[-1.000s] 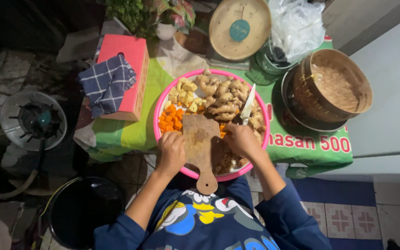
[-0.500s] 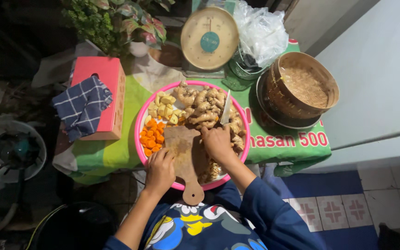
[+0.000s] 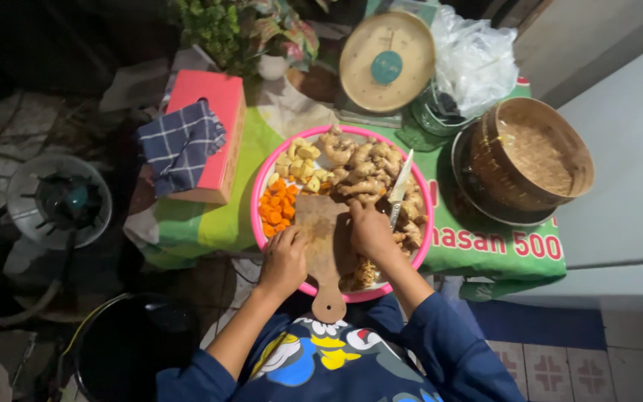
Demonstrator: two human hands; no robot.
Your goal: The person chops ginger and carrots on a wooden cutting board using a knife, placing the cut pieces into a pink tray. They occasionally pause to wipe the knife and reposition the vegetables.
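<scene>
Both hands work over a small wooden cutting board (image 3: 324, 242) that lies across a round pink basin (image 3: 263, 186). Her left hand (image 3: 284, 259) rests flat-ish on the board's near left edge, fingers curled down onto the wood, steadying it. Right hand (image 3: 372, 229) is closed around the handle of a knife (image 3: 399, 186), the blade pointing away over the pile of ginger roots (image 3: 359, 167) at the far side of the basin. Orange chunks (image 3: 275, 205) and pale yellow chunks (image 3: 298, 160) sit heaped in the basin's left part — they look already cut. Judging by this, the step in hand is a pause between cuts: the board is bare, so the next move calls for bringing a root onto it and pinning it before the blade comes down. On the green-covered worktop (image 3: 210, 223) stand a red box (image 3: 213, 138) with a checked cloth (image 3: 180, 145), a round scale (image 3: 386, 61) and a woven basket (image 3: 530, 156)
</scene>
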